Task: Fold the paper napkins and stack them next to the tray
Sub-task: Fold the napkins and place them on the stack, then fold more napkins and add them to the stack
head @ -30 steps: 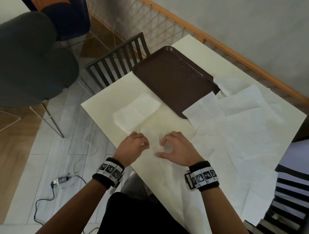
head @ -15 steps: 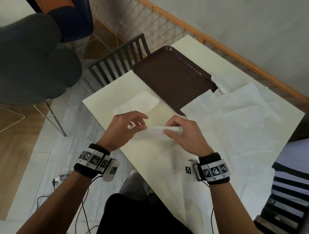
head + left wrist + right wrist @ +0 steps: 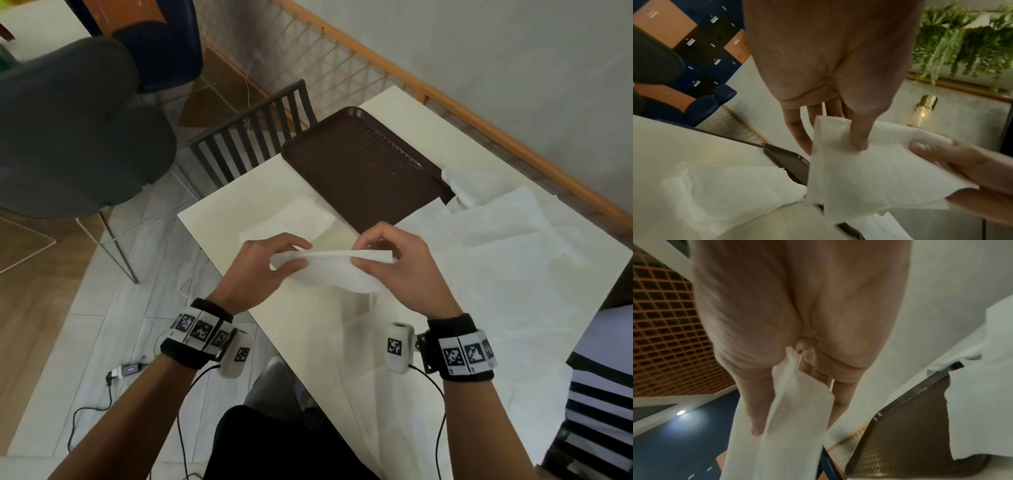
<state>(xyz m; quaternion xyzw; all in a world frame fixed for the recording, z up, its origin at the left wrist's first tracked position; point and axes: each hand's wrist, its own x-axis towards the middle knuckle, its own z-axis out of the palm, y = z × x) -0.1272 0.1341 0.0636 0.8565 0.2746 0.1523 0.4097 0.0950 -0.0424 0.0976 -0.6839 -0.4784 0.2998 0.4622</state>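
Observation:
A folded white napkin hangs in the air above the table's near left part, held at both ends. My left hand pinches its left end between thumb and fingers, and my right hand pinches its right end. The left wrist view shows the napkin under my left thumb, with my right hand's fingers on its far side. Seen from the right wrist, the napkin droops from the pinch. A stack of folded napkins lies left of the brown tray. Unfolded napkins cover the table's right side.
The cream table ends close to the stack on the left. A dark slatted chair stands behind it, a grey armchair farther left. A wooden rail runs along the wall. Cables lie on the floor.
Both hands lifted the napkin off the table, where they pressed it a second ago, and raised it into the air toward the tray, pulling it taut between them.

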